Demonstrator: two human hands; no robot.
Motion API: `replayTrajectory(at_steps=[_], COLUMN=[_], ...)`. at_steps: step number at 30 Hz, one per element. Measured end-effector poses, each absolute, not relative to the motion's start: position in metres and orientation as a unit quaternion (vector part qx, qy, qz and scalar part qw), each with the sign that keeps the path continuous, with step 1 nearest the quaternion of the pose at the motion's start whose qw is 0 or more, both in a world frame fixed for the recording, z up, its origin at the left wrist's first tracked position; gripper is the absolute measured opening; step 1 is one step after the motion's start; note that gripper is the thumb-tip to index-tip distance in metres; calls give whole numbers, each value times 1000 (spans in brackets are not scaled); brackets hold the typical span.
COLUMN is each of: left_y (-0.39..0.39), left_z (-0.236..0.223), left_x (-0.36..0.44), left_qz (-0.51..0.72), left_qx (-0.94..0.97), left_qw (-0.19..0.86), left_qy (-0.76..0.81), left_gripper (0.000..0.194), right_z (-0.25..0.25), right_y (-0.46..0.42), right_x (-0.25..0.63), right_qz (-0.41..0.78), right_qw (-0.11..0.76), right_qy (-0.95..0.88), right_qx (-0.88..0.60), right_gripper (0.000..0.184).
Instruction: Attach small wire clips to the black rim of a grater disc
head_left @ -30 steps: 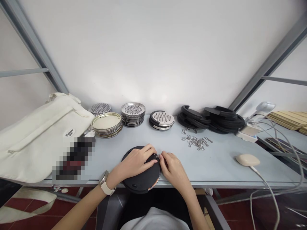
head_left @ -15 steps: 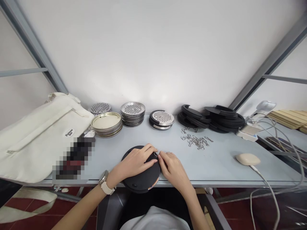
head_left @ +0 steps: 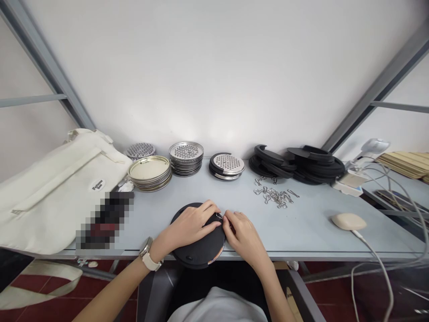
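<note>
A round black plastic disc (head_left: 201, 248) with a shiny metal rim on its right side lies at the table's front edge, jutting slightly over it. Across its top rests my left hand (head_left: 191, 226), holding it, thumb and fingertips around a small wire clip (head_left: 219, 215) near the right edge. My right hand (head_left: 243, 232) is pinched closed on the outer end of that clip, against the disc's rim. How far the clip reaches under my fingers is hidden. Several similar wire clips (head_left: 276, 197) lie in a loose pile farther back on the right.
Along the wall stand stacks of metal lids (head_left: 149, 170), round grater plates (head_left: 186, 154), black-rimmed graters (head_left: 228, 165) and black plastic rings (head_left: 311, 167). A cream bag (head_left: 60, 197) sits left. On the right are a beige mouse-shaped device (head_left: 349, 221) with a white cable and plugs.
The wire clip has shifted slightly and shows a little more between my fingers. My hands hold nearly the same place on the disc; the view has moved slightly.
</note>
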State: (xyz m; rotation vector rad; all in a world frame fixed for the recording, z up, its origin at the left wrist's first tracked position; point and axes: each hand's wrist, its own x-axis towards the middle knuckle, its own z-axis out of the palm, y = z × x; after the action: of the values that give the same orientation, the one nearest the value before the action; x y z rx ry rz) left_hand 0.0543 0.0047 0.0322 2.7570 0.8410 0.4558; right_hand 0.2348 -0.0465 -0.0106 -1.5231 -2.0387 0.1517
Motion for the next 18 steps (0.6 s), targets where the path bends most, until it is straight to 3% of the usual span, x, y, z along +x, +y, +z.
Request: replayTrajectory(at_steps=[18], left_y=[4], left_z=[32], left_x=[54], left_qz=[155], left_qx=[936], left_qw=[117], left_qy=[293], left_gripper=[26], right_z=[-8], right_y=[-48], right_x=[235], right_qz=[52], right_qw=[282], right_qy=[-769], right_qx=[-572], right_gripper=[19])
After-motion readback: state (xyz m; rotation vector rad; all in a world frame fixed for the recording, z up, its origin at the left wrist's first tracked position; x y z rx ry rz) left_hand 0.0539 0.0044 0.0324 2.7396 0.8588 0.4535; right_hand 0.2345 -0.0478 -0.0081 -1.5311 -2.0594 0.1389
